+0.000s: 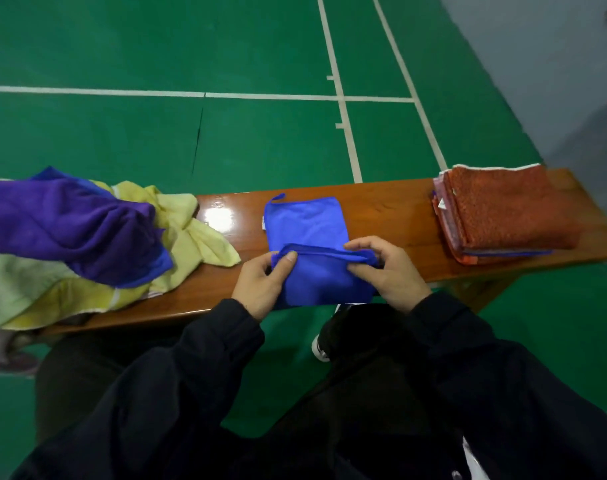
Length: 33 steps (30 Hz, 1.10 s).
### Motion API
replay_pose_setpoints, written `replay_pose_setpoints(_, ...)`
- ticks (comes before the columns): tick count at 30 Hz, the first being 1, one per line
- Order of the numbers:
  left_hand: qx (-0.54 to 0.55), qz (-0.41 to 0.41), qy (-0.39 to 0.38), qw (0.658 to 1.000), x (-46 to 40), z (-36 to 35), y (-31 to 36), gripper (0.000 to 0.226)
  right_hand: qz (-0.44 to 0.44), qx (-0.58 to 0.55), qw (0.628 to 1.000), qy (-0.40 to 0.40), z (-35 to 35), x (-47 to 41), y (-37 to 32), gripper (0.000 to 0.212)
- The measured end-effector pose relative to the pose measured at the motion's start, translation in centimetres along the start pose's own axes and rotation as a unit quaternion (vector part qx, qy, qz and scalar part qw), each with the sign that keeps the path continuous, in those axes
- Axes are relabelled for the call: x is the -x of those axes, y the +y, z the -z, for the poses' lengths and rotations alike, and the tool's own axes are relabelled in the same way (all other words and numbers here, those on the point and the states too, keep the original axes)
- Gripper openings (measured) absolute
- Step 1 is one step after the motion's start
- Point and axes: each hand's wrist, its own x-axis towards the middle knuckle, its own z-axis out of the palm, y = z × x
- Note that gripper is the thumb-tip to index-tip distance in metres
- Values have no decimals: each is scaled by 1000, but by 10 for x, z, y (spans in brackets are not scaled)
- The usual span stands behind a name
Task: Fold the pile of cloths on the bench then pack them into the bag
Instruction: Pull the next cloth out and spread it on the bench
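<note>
The blue cloth [309, 233] is lying on the wooden counter [392, 209], roughly midway along its length, with its near portion hanging over the front edge toward the person. A small loop tab is showing at its far left corner. The near edge of the cloth is being lifted and doubled over, forming a raised fold line running from one grip to the other.

The left hand [260, 289] is gripping the left end of this fold: the thumb is lying on top of the fabric and the fingers are curling underneath. The right hand [385, 271] is pinching the right end of the fold between the thumb below and the curled fingers above. Both grips are therefore clamped on the blue cloth, one at each end of the folded edge, and the cloth is spanning the gap between them.

To the left on the counter, an unfolded pile [97, 244] is lying loosely, with a purple cloth [70, 226] resting on top of yellow cloths [194, 237]. At the right end of the counter, a folded stack [502, 213] is sitting well apart from the hands, with an orange-red cloth on top.

Dark sleeves [198, 358] are covering both forearms. The green floor [156, 46], marked with white lines, is lying beyond the counter.
</note>
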Motion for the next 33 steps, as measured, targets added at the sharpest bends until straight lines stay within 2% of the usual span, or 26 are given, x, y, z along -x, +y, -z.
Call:
replay_pose_setpoints(2,50,37,34,997,-5,0,-2,57,-29,-64,997,27,-6,-5,-1,17)
replay_pose_setpoints(3,76,52,46,995,-6,-1,-2,60,-47,-88,994,41,-8,-7,-1,12)
replay_pose_setpoints(7,217,119,-1,969,-7,-2,-4,41,-89,-152,978,109,-19,-17,3,14)
replay_pose_setpoints(9,237,116,-28,964,-4,0,-3,36,-90,-163,975,126,-22,-20,1,13)
replay_pose_setpoints(12,236,93,-16,967,-5,3,-9,37,-91,-157,974,135,-22,-25,3,11)
replay_pose_setpoints(15,245,83,6,966,-7,4,-10,37,-78,-142,977,136,-20,-28,4,23)
replay_pose_setpoints(20,202,50,16,978,-8,5,-6,28,-57,-167,976,129,-22,-26,-3,35)
replay_pose_setpoints(24,174,18,42,984,-10,4,-2,29,-61,-193,977,64,-27,-21,-10,29)
replay_pose_setpoints(27,164,-1,64,984,-11,4,1,20,-61,-173,979,85,-28,-21,-9,15)
replay_pose_setpoints(29,135,-23,78,988,-11,4,2,30,-59,-164,977,123,-26,-22,-5,17)
replay_pose_setpoints(31,106,-47,88,989,-11,6,1,53,-59,-151,976,145,-24,-24,-2,32)
replay_pose_setpoints(33,85,-61,93,990,-11,7,1,59,-56,-137,978,148,-23,-24,-2,48)
